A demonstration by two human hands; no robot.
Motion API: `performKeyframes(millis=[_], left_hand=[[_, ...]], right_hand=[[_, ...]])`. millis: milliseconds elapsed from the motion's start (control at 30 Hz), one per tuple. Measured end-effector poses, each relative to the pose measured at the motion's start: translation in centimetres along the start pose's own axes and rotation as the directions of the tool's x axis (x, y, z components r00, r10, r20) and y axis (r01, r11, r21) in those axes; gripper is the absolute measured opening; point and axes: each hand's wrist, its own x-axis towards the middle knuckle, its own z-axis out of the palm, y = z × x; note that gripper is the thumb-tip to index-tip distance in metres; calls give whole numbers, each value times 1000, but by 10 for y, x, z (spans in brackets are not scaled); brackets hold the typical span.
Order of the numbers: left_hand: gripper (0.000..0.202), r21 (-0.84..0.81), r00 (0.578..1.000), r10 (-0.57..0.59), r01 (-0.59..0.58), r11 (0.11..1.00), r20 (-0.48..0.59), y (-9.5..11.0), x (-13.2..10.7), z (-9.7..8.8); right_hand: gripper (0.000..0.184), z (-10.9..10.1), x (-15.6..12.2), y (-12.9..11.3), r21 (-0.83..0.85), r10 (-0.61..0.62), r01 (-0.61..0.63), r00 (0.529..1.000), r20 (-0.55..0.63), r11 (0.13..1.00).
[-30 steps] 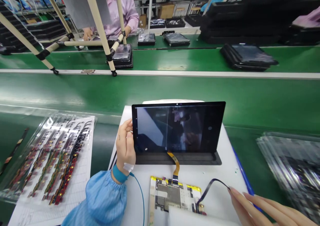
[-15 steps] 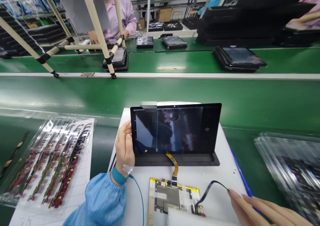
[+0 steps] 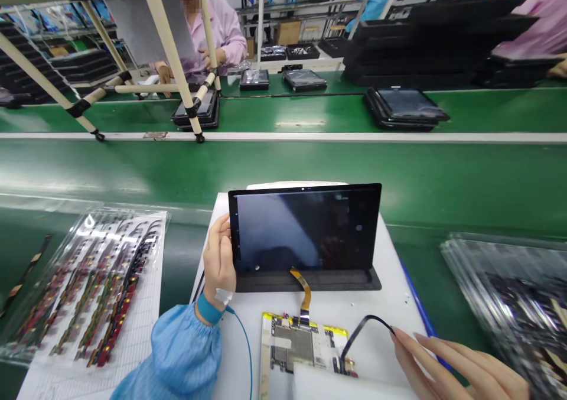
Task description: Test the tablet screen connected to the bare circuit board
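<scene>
Evidently both hands are engaged: the left hand [image 3: 220, 264] is partly curled around the near edge of a dark screen [image 3: 301, 228], which leans upright just to that hand's right, while the right hand [image 3: 456, 364] pinches the free end of a black flat cable [image 3: 361, 329] between its fingertips, its other fingers loosely extended. That cable arches leftward from the right hand down to a circuit board [image 3: 296, 341], which lies between the hands, nearer the wearer than the screen. Just beyond the board, right of the left hand, an orange ribbon cable [image 3: 305, 293] runs up to the screen, whose lower edge rests in a black stand [image 3: 310, 282]. Well left of the left hand, a clear tray [image 3: 110, 282] of component strips sits over a printed sheet [image 3: 137, 353]; its print is too small to read, as are the marks along the screen's border. The left fingertips are hidden behind the screen, a white block [image 3: 341, 383] covers the board's near part, and the lower picture edge cuts off the right hand.
</scene>
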Motion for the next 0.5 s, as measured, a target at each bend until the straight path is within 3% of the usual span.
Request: performKeyframes(millis=[67, 300, 500], left_hand=[[40, -3, 1000, 2, -2, 1000, 5, 0, -1, 0], [40, -7, 1000, -3, 3, 1000, -12, -3, 1, -1], [39, 2, 1000, 9, -9, 1000, -5, -5, 2, -3]], right_hand=[[47, -1, 3, 0, -6, 3, -3, 1000, -4, 1000], [65, -4, 20, -8, -33, 92, -93, 995, -46, 995], [65, -2, 14, -8, -67, 74, -76, 997, -36, 995]])
